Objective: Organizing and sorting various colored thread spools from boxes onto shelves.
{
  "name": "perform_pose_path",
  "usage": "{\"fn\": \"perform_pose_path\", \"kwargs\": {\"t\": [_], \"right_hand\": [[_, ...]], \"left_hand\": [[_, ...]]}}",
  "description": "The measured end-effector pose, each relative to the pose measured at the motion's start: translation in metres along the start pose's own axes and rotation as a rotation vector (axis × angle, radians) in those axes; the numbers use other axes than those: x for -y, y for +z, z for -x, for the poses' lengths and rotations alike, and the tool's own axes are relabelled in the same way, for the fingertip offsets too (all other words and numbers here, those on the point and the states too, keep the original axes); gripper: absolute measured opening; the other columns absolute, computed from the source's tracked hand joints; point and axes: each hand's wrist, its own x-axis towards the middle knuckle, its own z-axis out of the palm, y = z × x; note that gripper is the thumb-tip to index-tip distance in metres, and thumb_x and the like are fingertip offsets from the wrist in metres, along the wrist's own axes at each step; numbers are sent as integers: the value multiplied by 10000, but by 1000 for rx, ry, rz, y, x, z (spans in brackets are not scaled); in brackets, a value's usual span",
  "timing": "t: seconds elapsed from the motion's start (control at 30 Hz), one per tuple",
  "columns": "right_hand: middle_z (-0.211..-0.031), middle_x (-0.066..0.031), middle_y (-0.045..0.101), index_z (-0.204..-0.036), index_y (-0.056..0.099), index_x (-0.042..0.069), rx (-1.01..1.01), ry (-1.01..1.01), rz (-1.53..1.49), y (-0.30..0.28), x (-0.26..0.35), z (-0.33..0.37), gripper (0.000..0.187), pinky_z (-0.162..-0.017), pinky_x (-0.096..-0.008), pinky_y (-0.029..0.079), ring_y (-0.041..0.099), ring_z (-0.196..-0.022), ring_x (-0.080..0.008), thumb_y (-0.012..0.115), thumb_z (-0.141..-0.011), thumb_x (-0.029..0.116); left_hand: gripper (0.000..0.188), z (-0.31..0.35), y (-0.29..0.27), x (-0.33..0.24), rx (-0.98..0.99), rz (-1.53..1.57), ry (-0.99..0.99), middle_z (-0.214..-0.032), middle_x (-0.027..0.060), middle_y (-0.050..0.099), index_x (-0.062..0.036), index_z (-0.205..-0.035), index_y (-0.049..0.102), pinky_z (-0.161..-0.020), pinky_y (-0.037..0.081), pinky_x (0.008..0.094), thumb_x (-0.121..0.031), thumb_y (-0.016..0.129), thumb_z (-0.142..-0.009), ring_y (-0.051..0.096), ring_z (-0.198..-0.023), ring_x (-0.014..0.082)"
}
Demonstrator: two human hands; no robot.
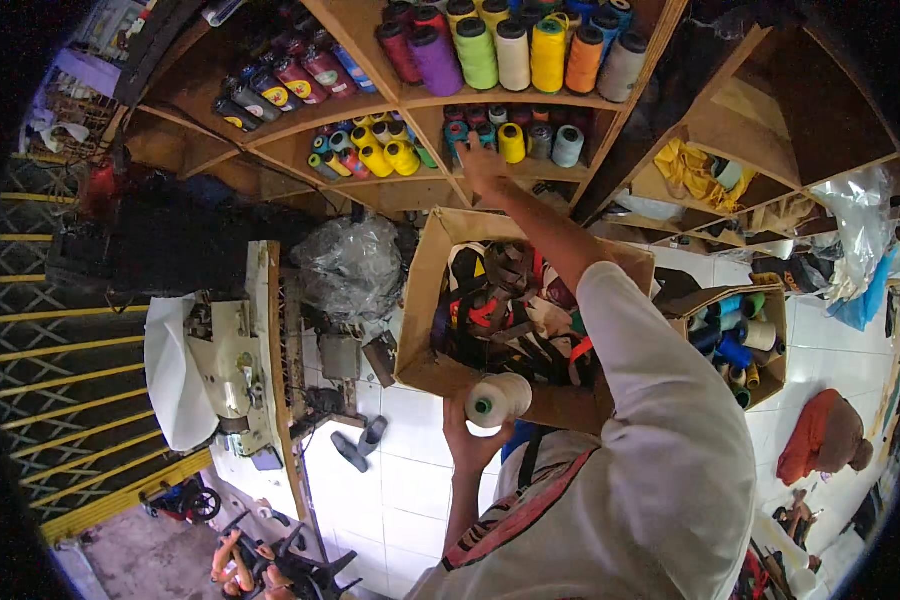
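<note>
White thread cone [500,399] sits clasped in the left hand's grip [467,432]; right hand [483,168] reaches to shelved teal spools [455,131], grip unclear.

The left hand [463,435] holds a fat white spool [508,396], green inside; teal spools [456,131] sit by the right hand [482,166].

I see white floor [415,470] shining very bright, wooden shelves [660,50] dark inside, yellow bars [70,314] bending near the picture's edge, outer bits fuzzy
</note>
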Motion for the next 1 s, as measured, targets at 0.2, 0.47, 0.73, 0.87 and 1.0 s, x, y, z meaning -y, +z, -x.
{"fn": "perform_pose_path", "kwargs": {"t": [0.2, 0.47, 0.73, 0.87, 1.0], "right_hand": [[-1175, -243, 413, -1262, 395, 62, -4, -34, -100, -18, 16, 14, 566, -713, -471, 519, 597, -885, -405, 625, -746, 38], [-1154, -238, 408, -1176, 401, 52, -2, 74, -174, -51, -37, 67, 536, -747, -478, 506, 577, -921, -425, 674, -722, 127], [-1289, -240, 362, -1281, 406, 52, 69, 184, 42, -63, -77, 68, 587, -803, -443, 525, 596, -958, -401, 672, -760, 99], [-1298, -244, 374, -1291, 413, 52, 111, 295, 19, -65, -92, 65, 573, -819, -436, 525, 593, -986, -393, 668, -781, 105], [-1306, -245, 366, -1308, 402, 47, -24, 190, 8, -50, -98, 64, 574, -820, -441, 523, 595, -978, -386, 661, -800, 118]], "left_hand": [[693, 18, -2, 15, -64, 26, -50, -1042, 154, 500, -16, -1150, 484, -715, 526, 376, -165, 810, -557, 543, -952, 306], [649, 14, 0, 23, -9, 26, -71, -1017, 168, 517, -14, -1117, 505, -745, 506, 407, -166, 798, -558, 546, -939, 340], [658, 18, 3, 15, 43, -52, -39, -1047, 181, 533, -20, -1122, 515, -765, 500, 415, -206, 824, -572, 549, -963, 357], [658, 24, 12, 26, 18, -14, -4, -1055, 176, 533, -26, -1128, 516, -776, 503, 415, -198, 822, -571, 555, -974, 352], [665, 27, 4, 17, 14, -32, -22, -1058, 172, 535, -33, -1138, 511, -767, 509, 413, -190, 819, -569, 561, -966, 348]]}}
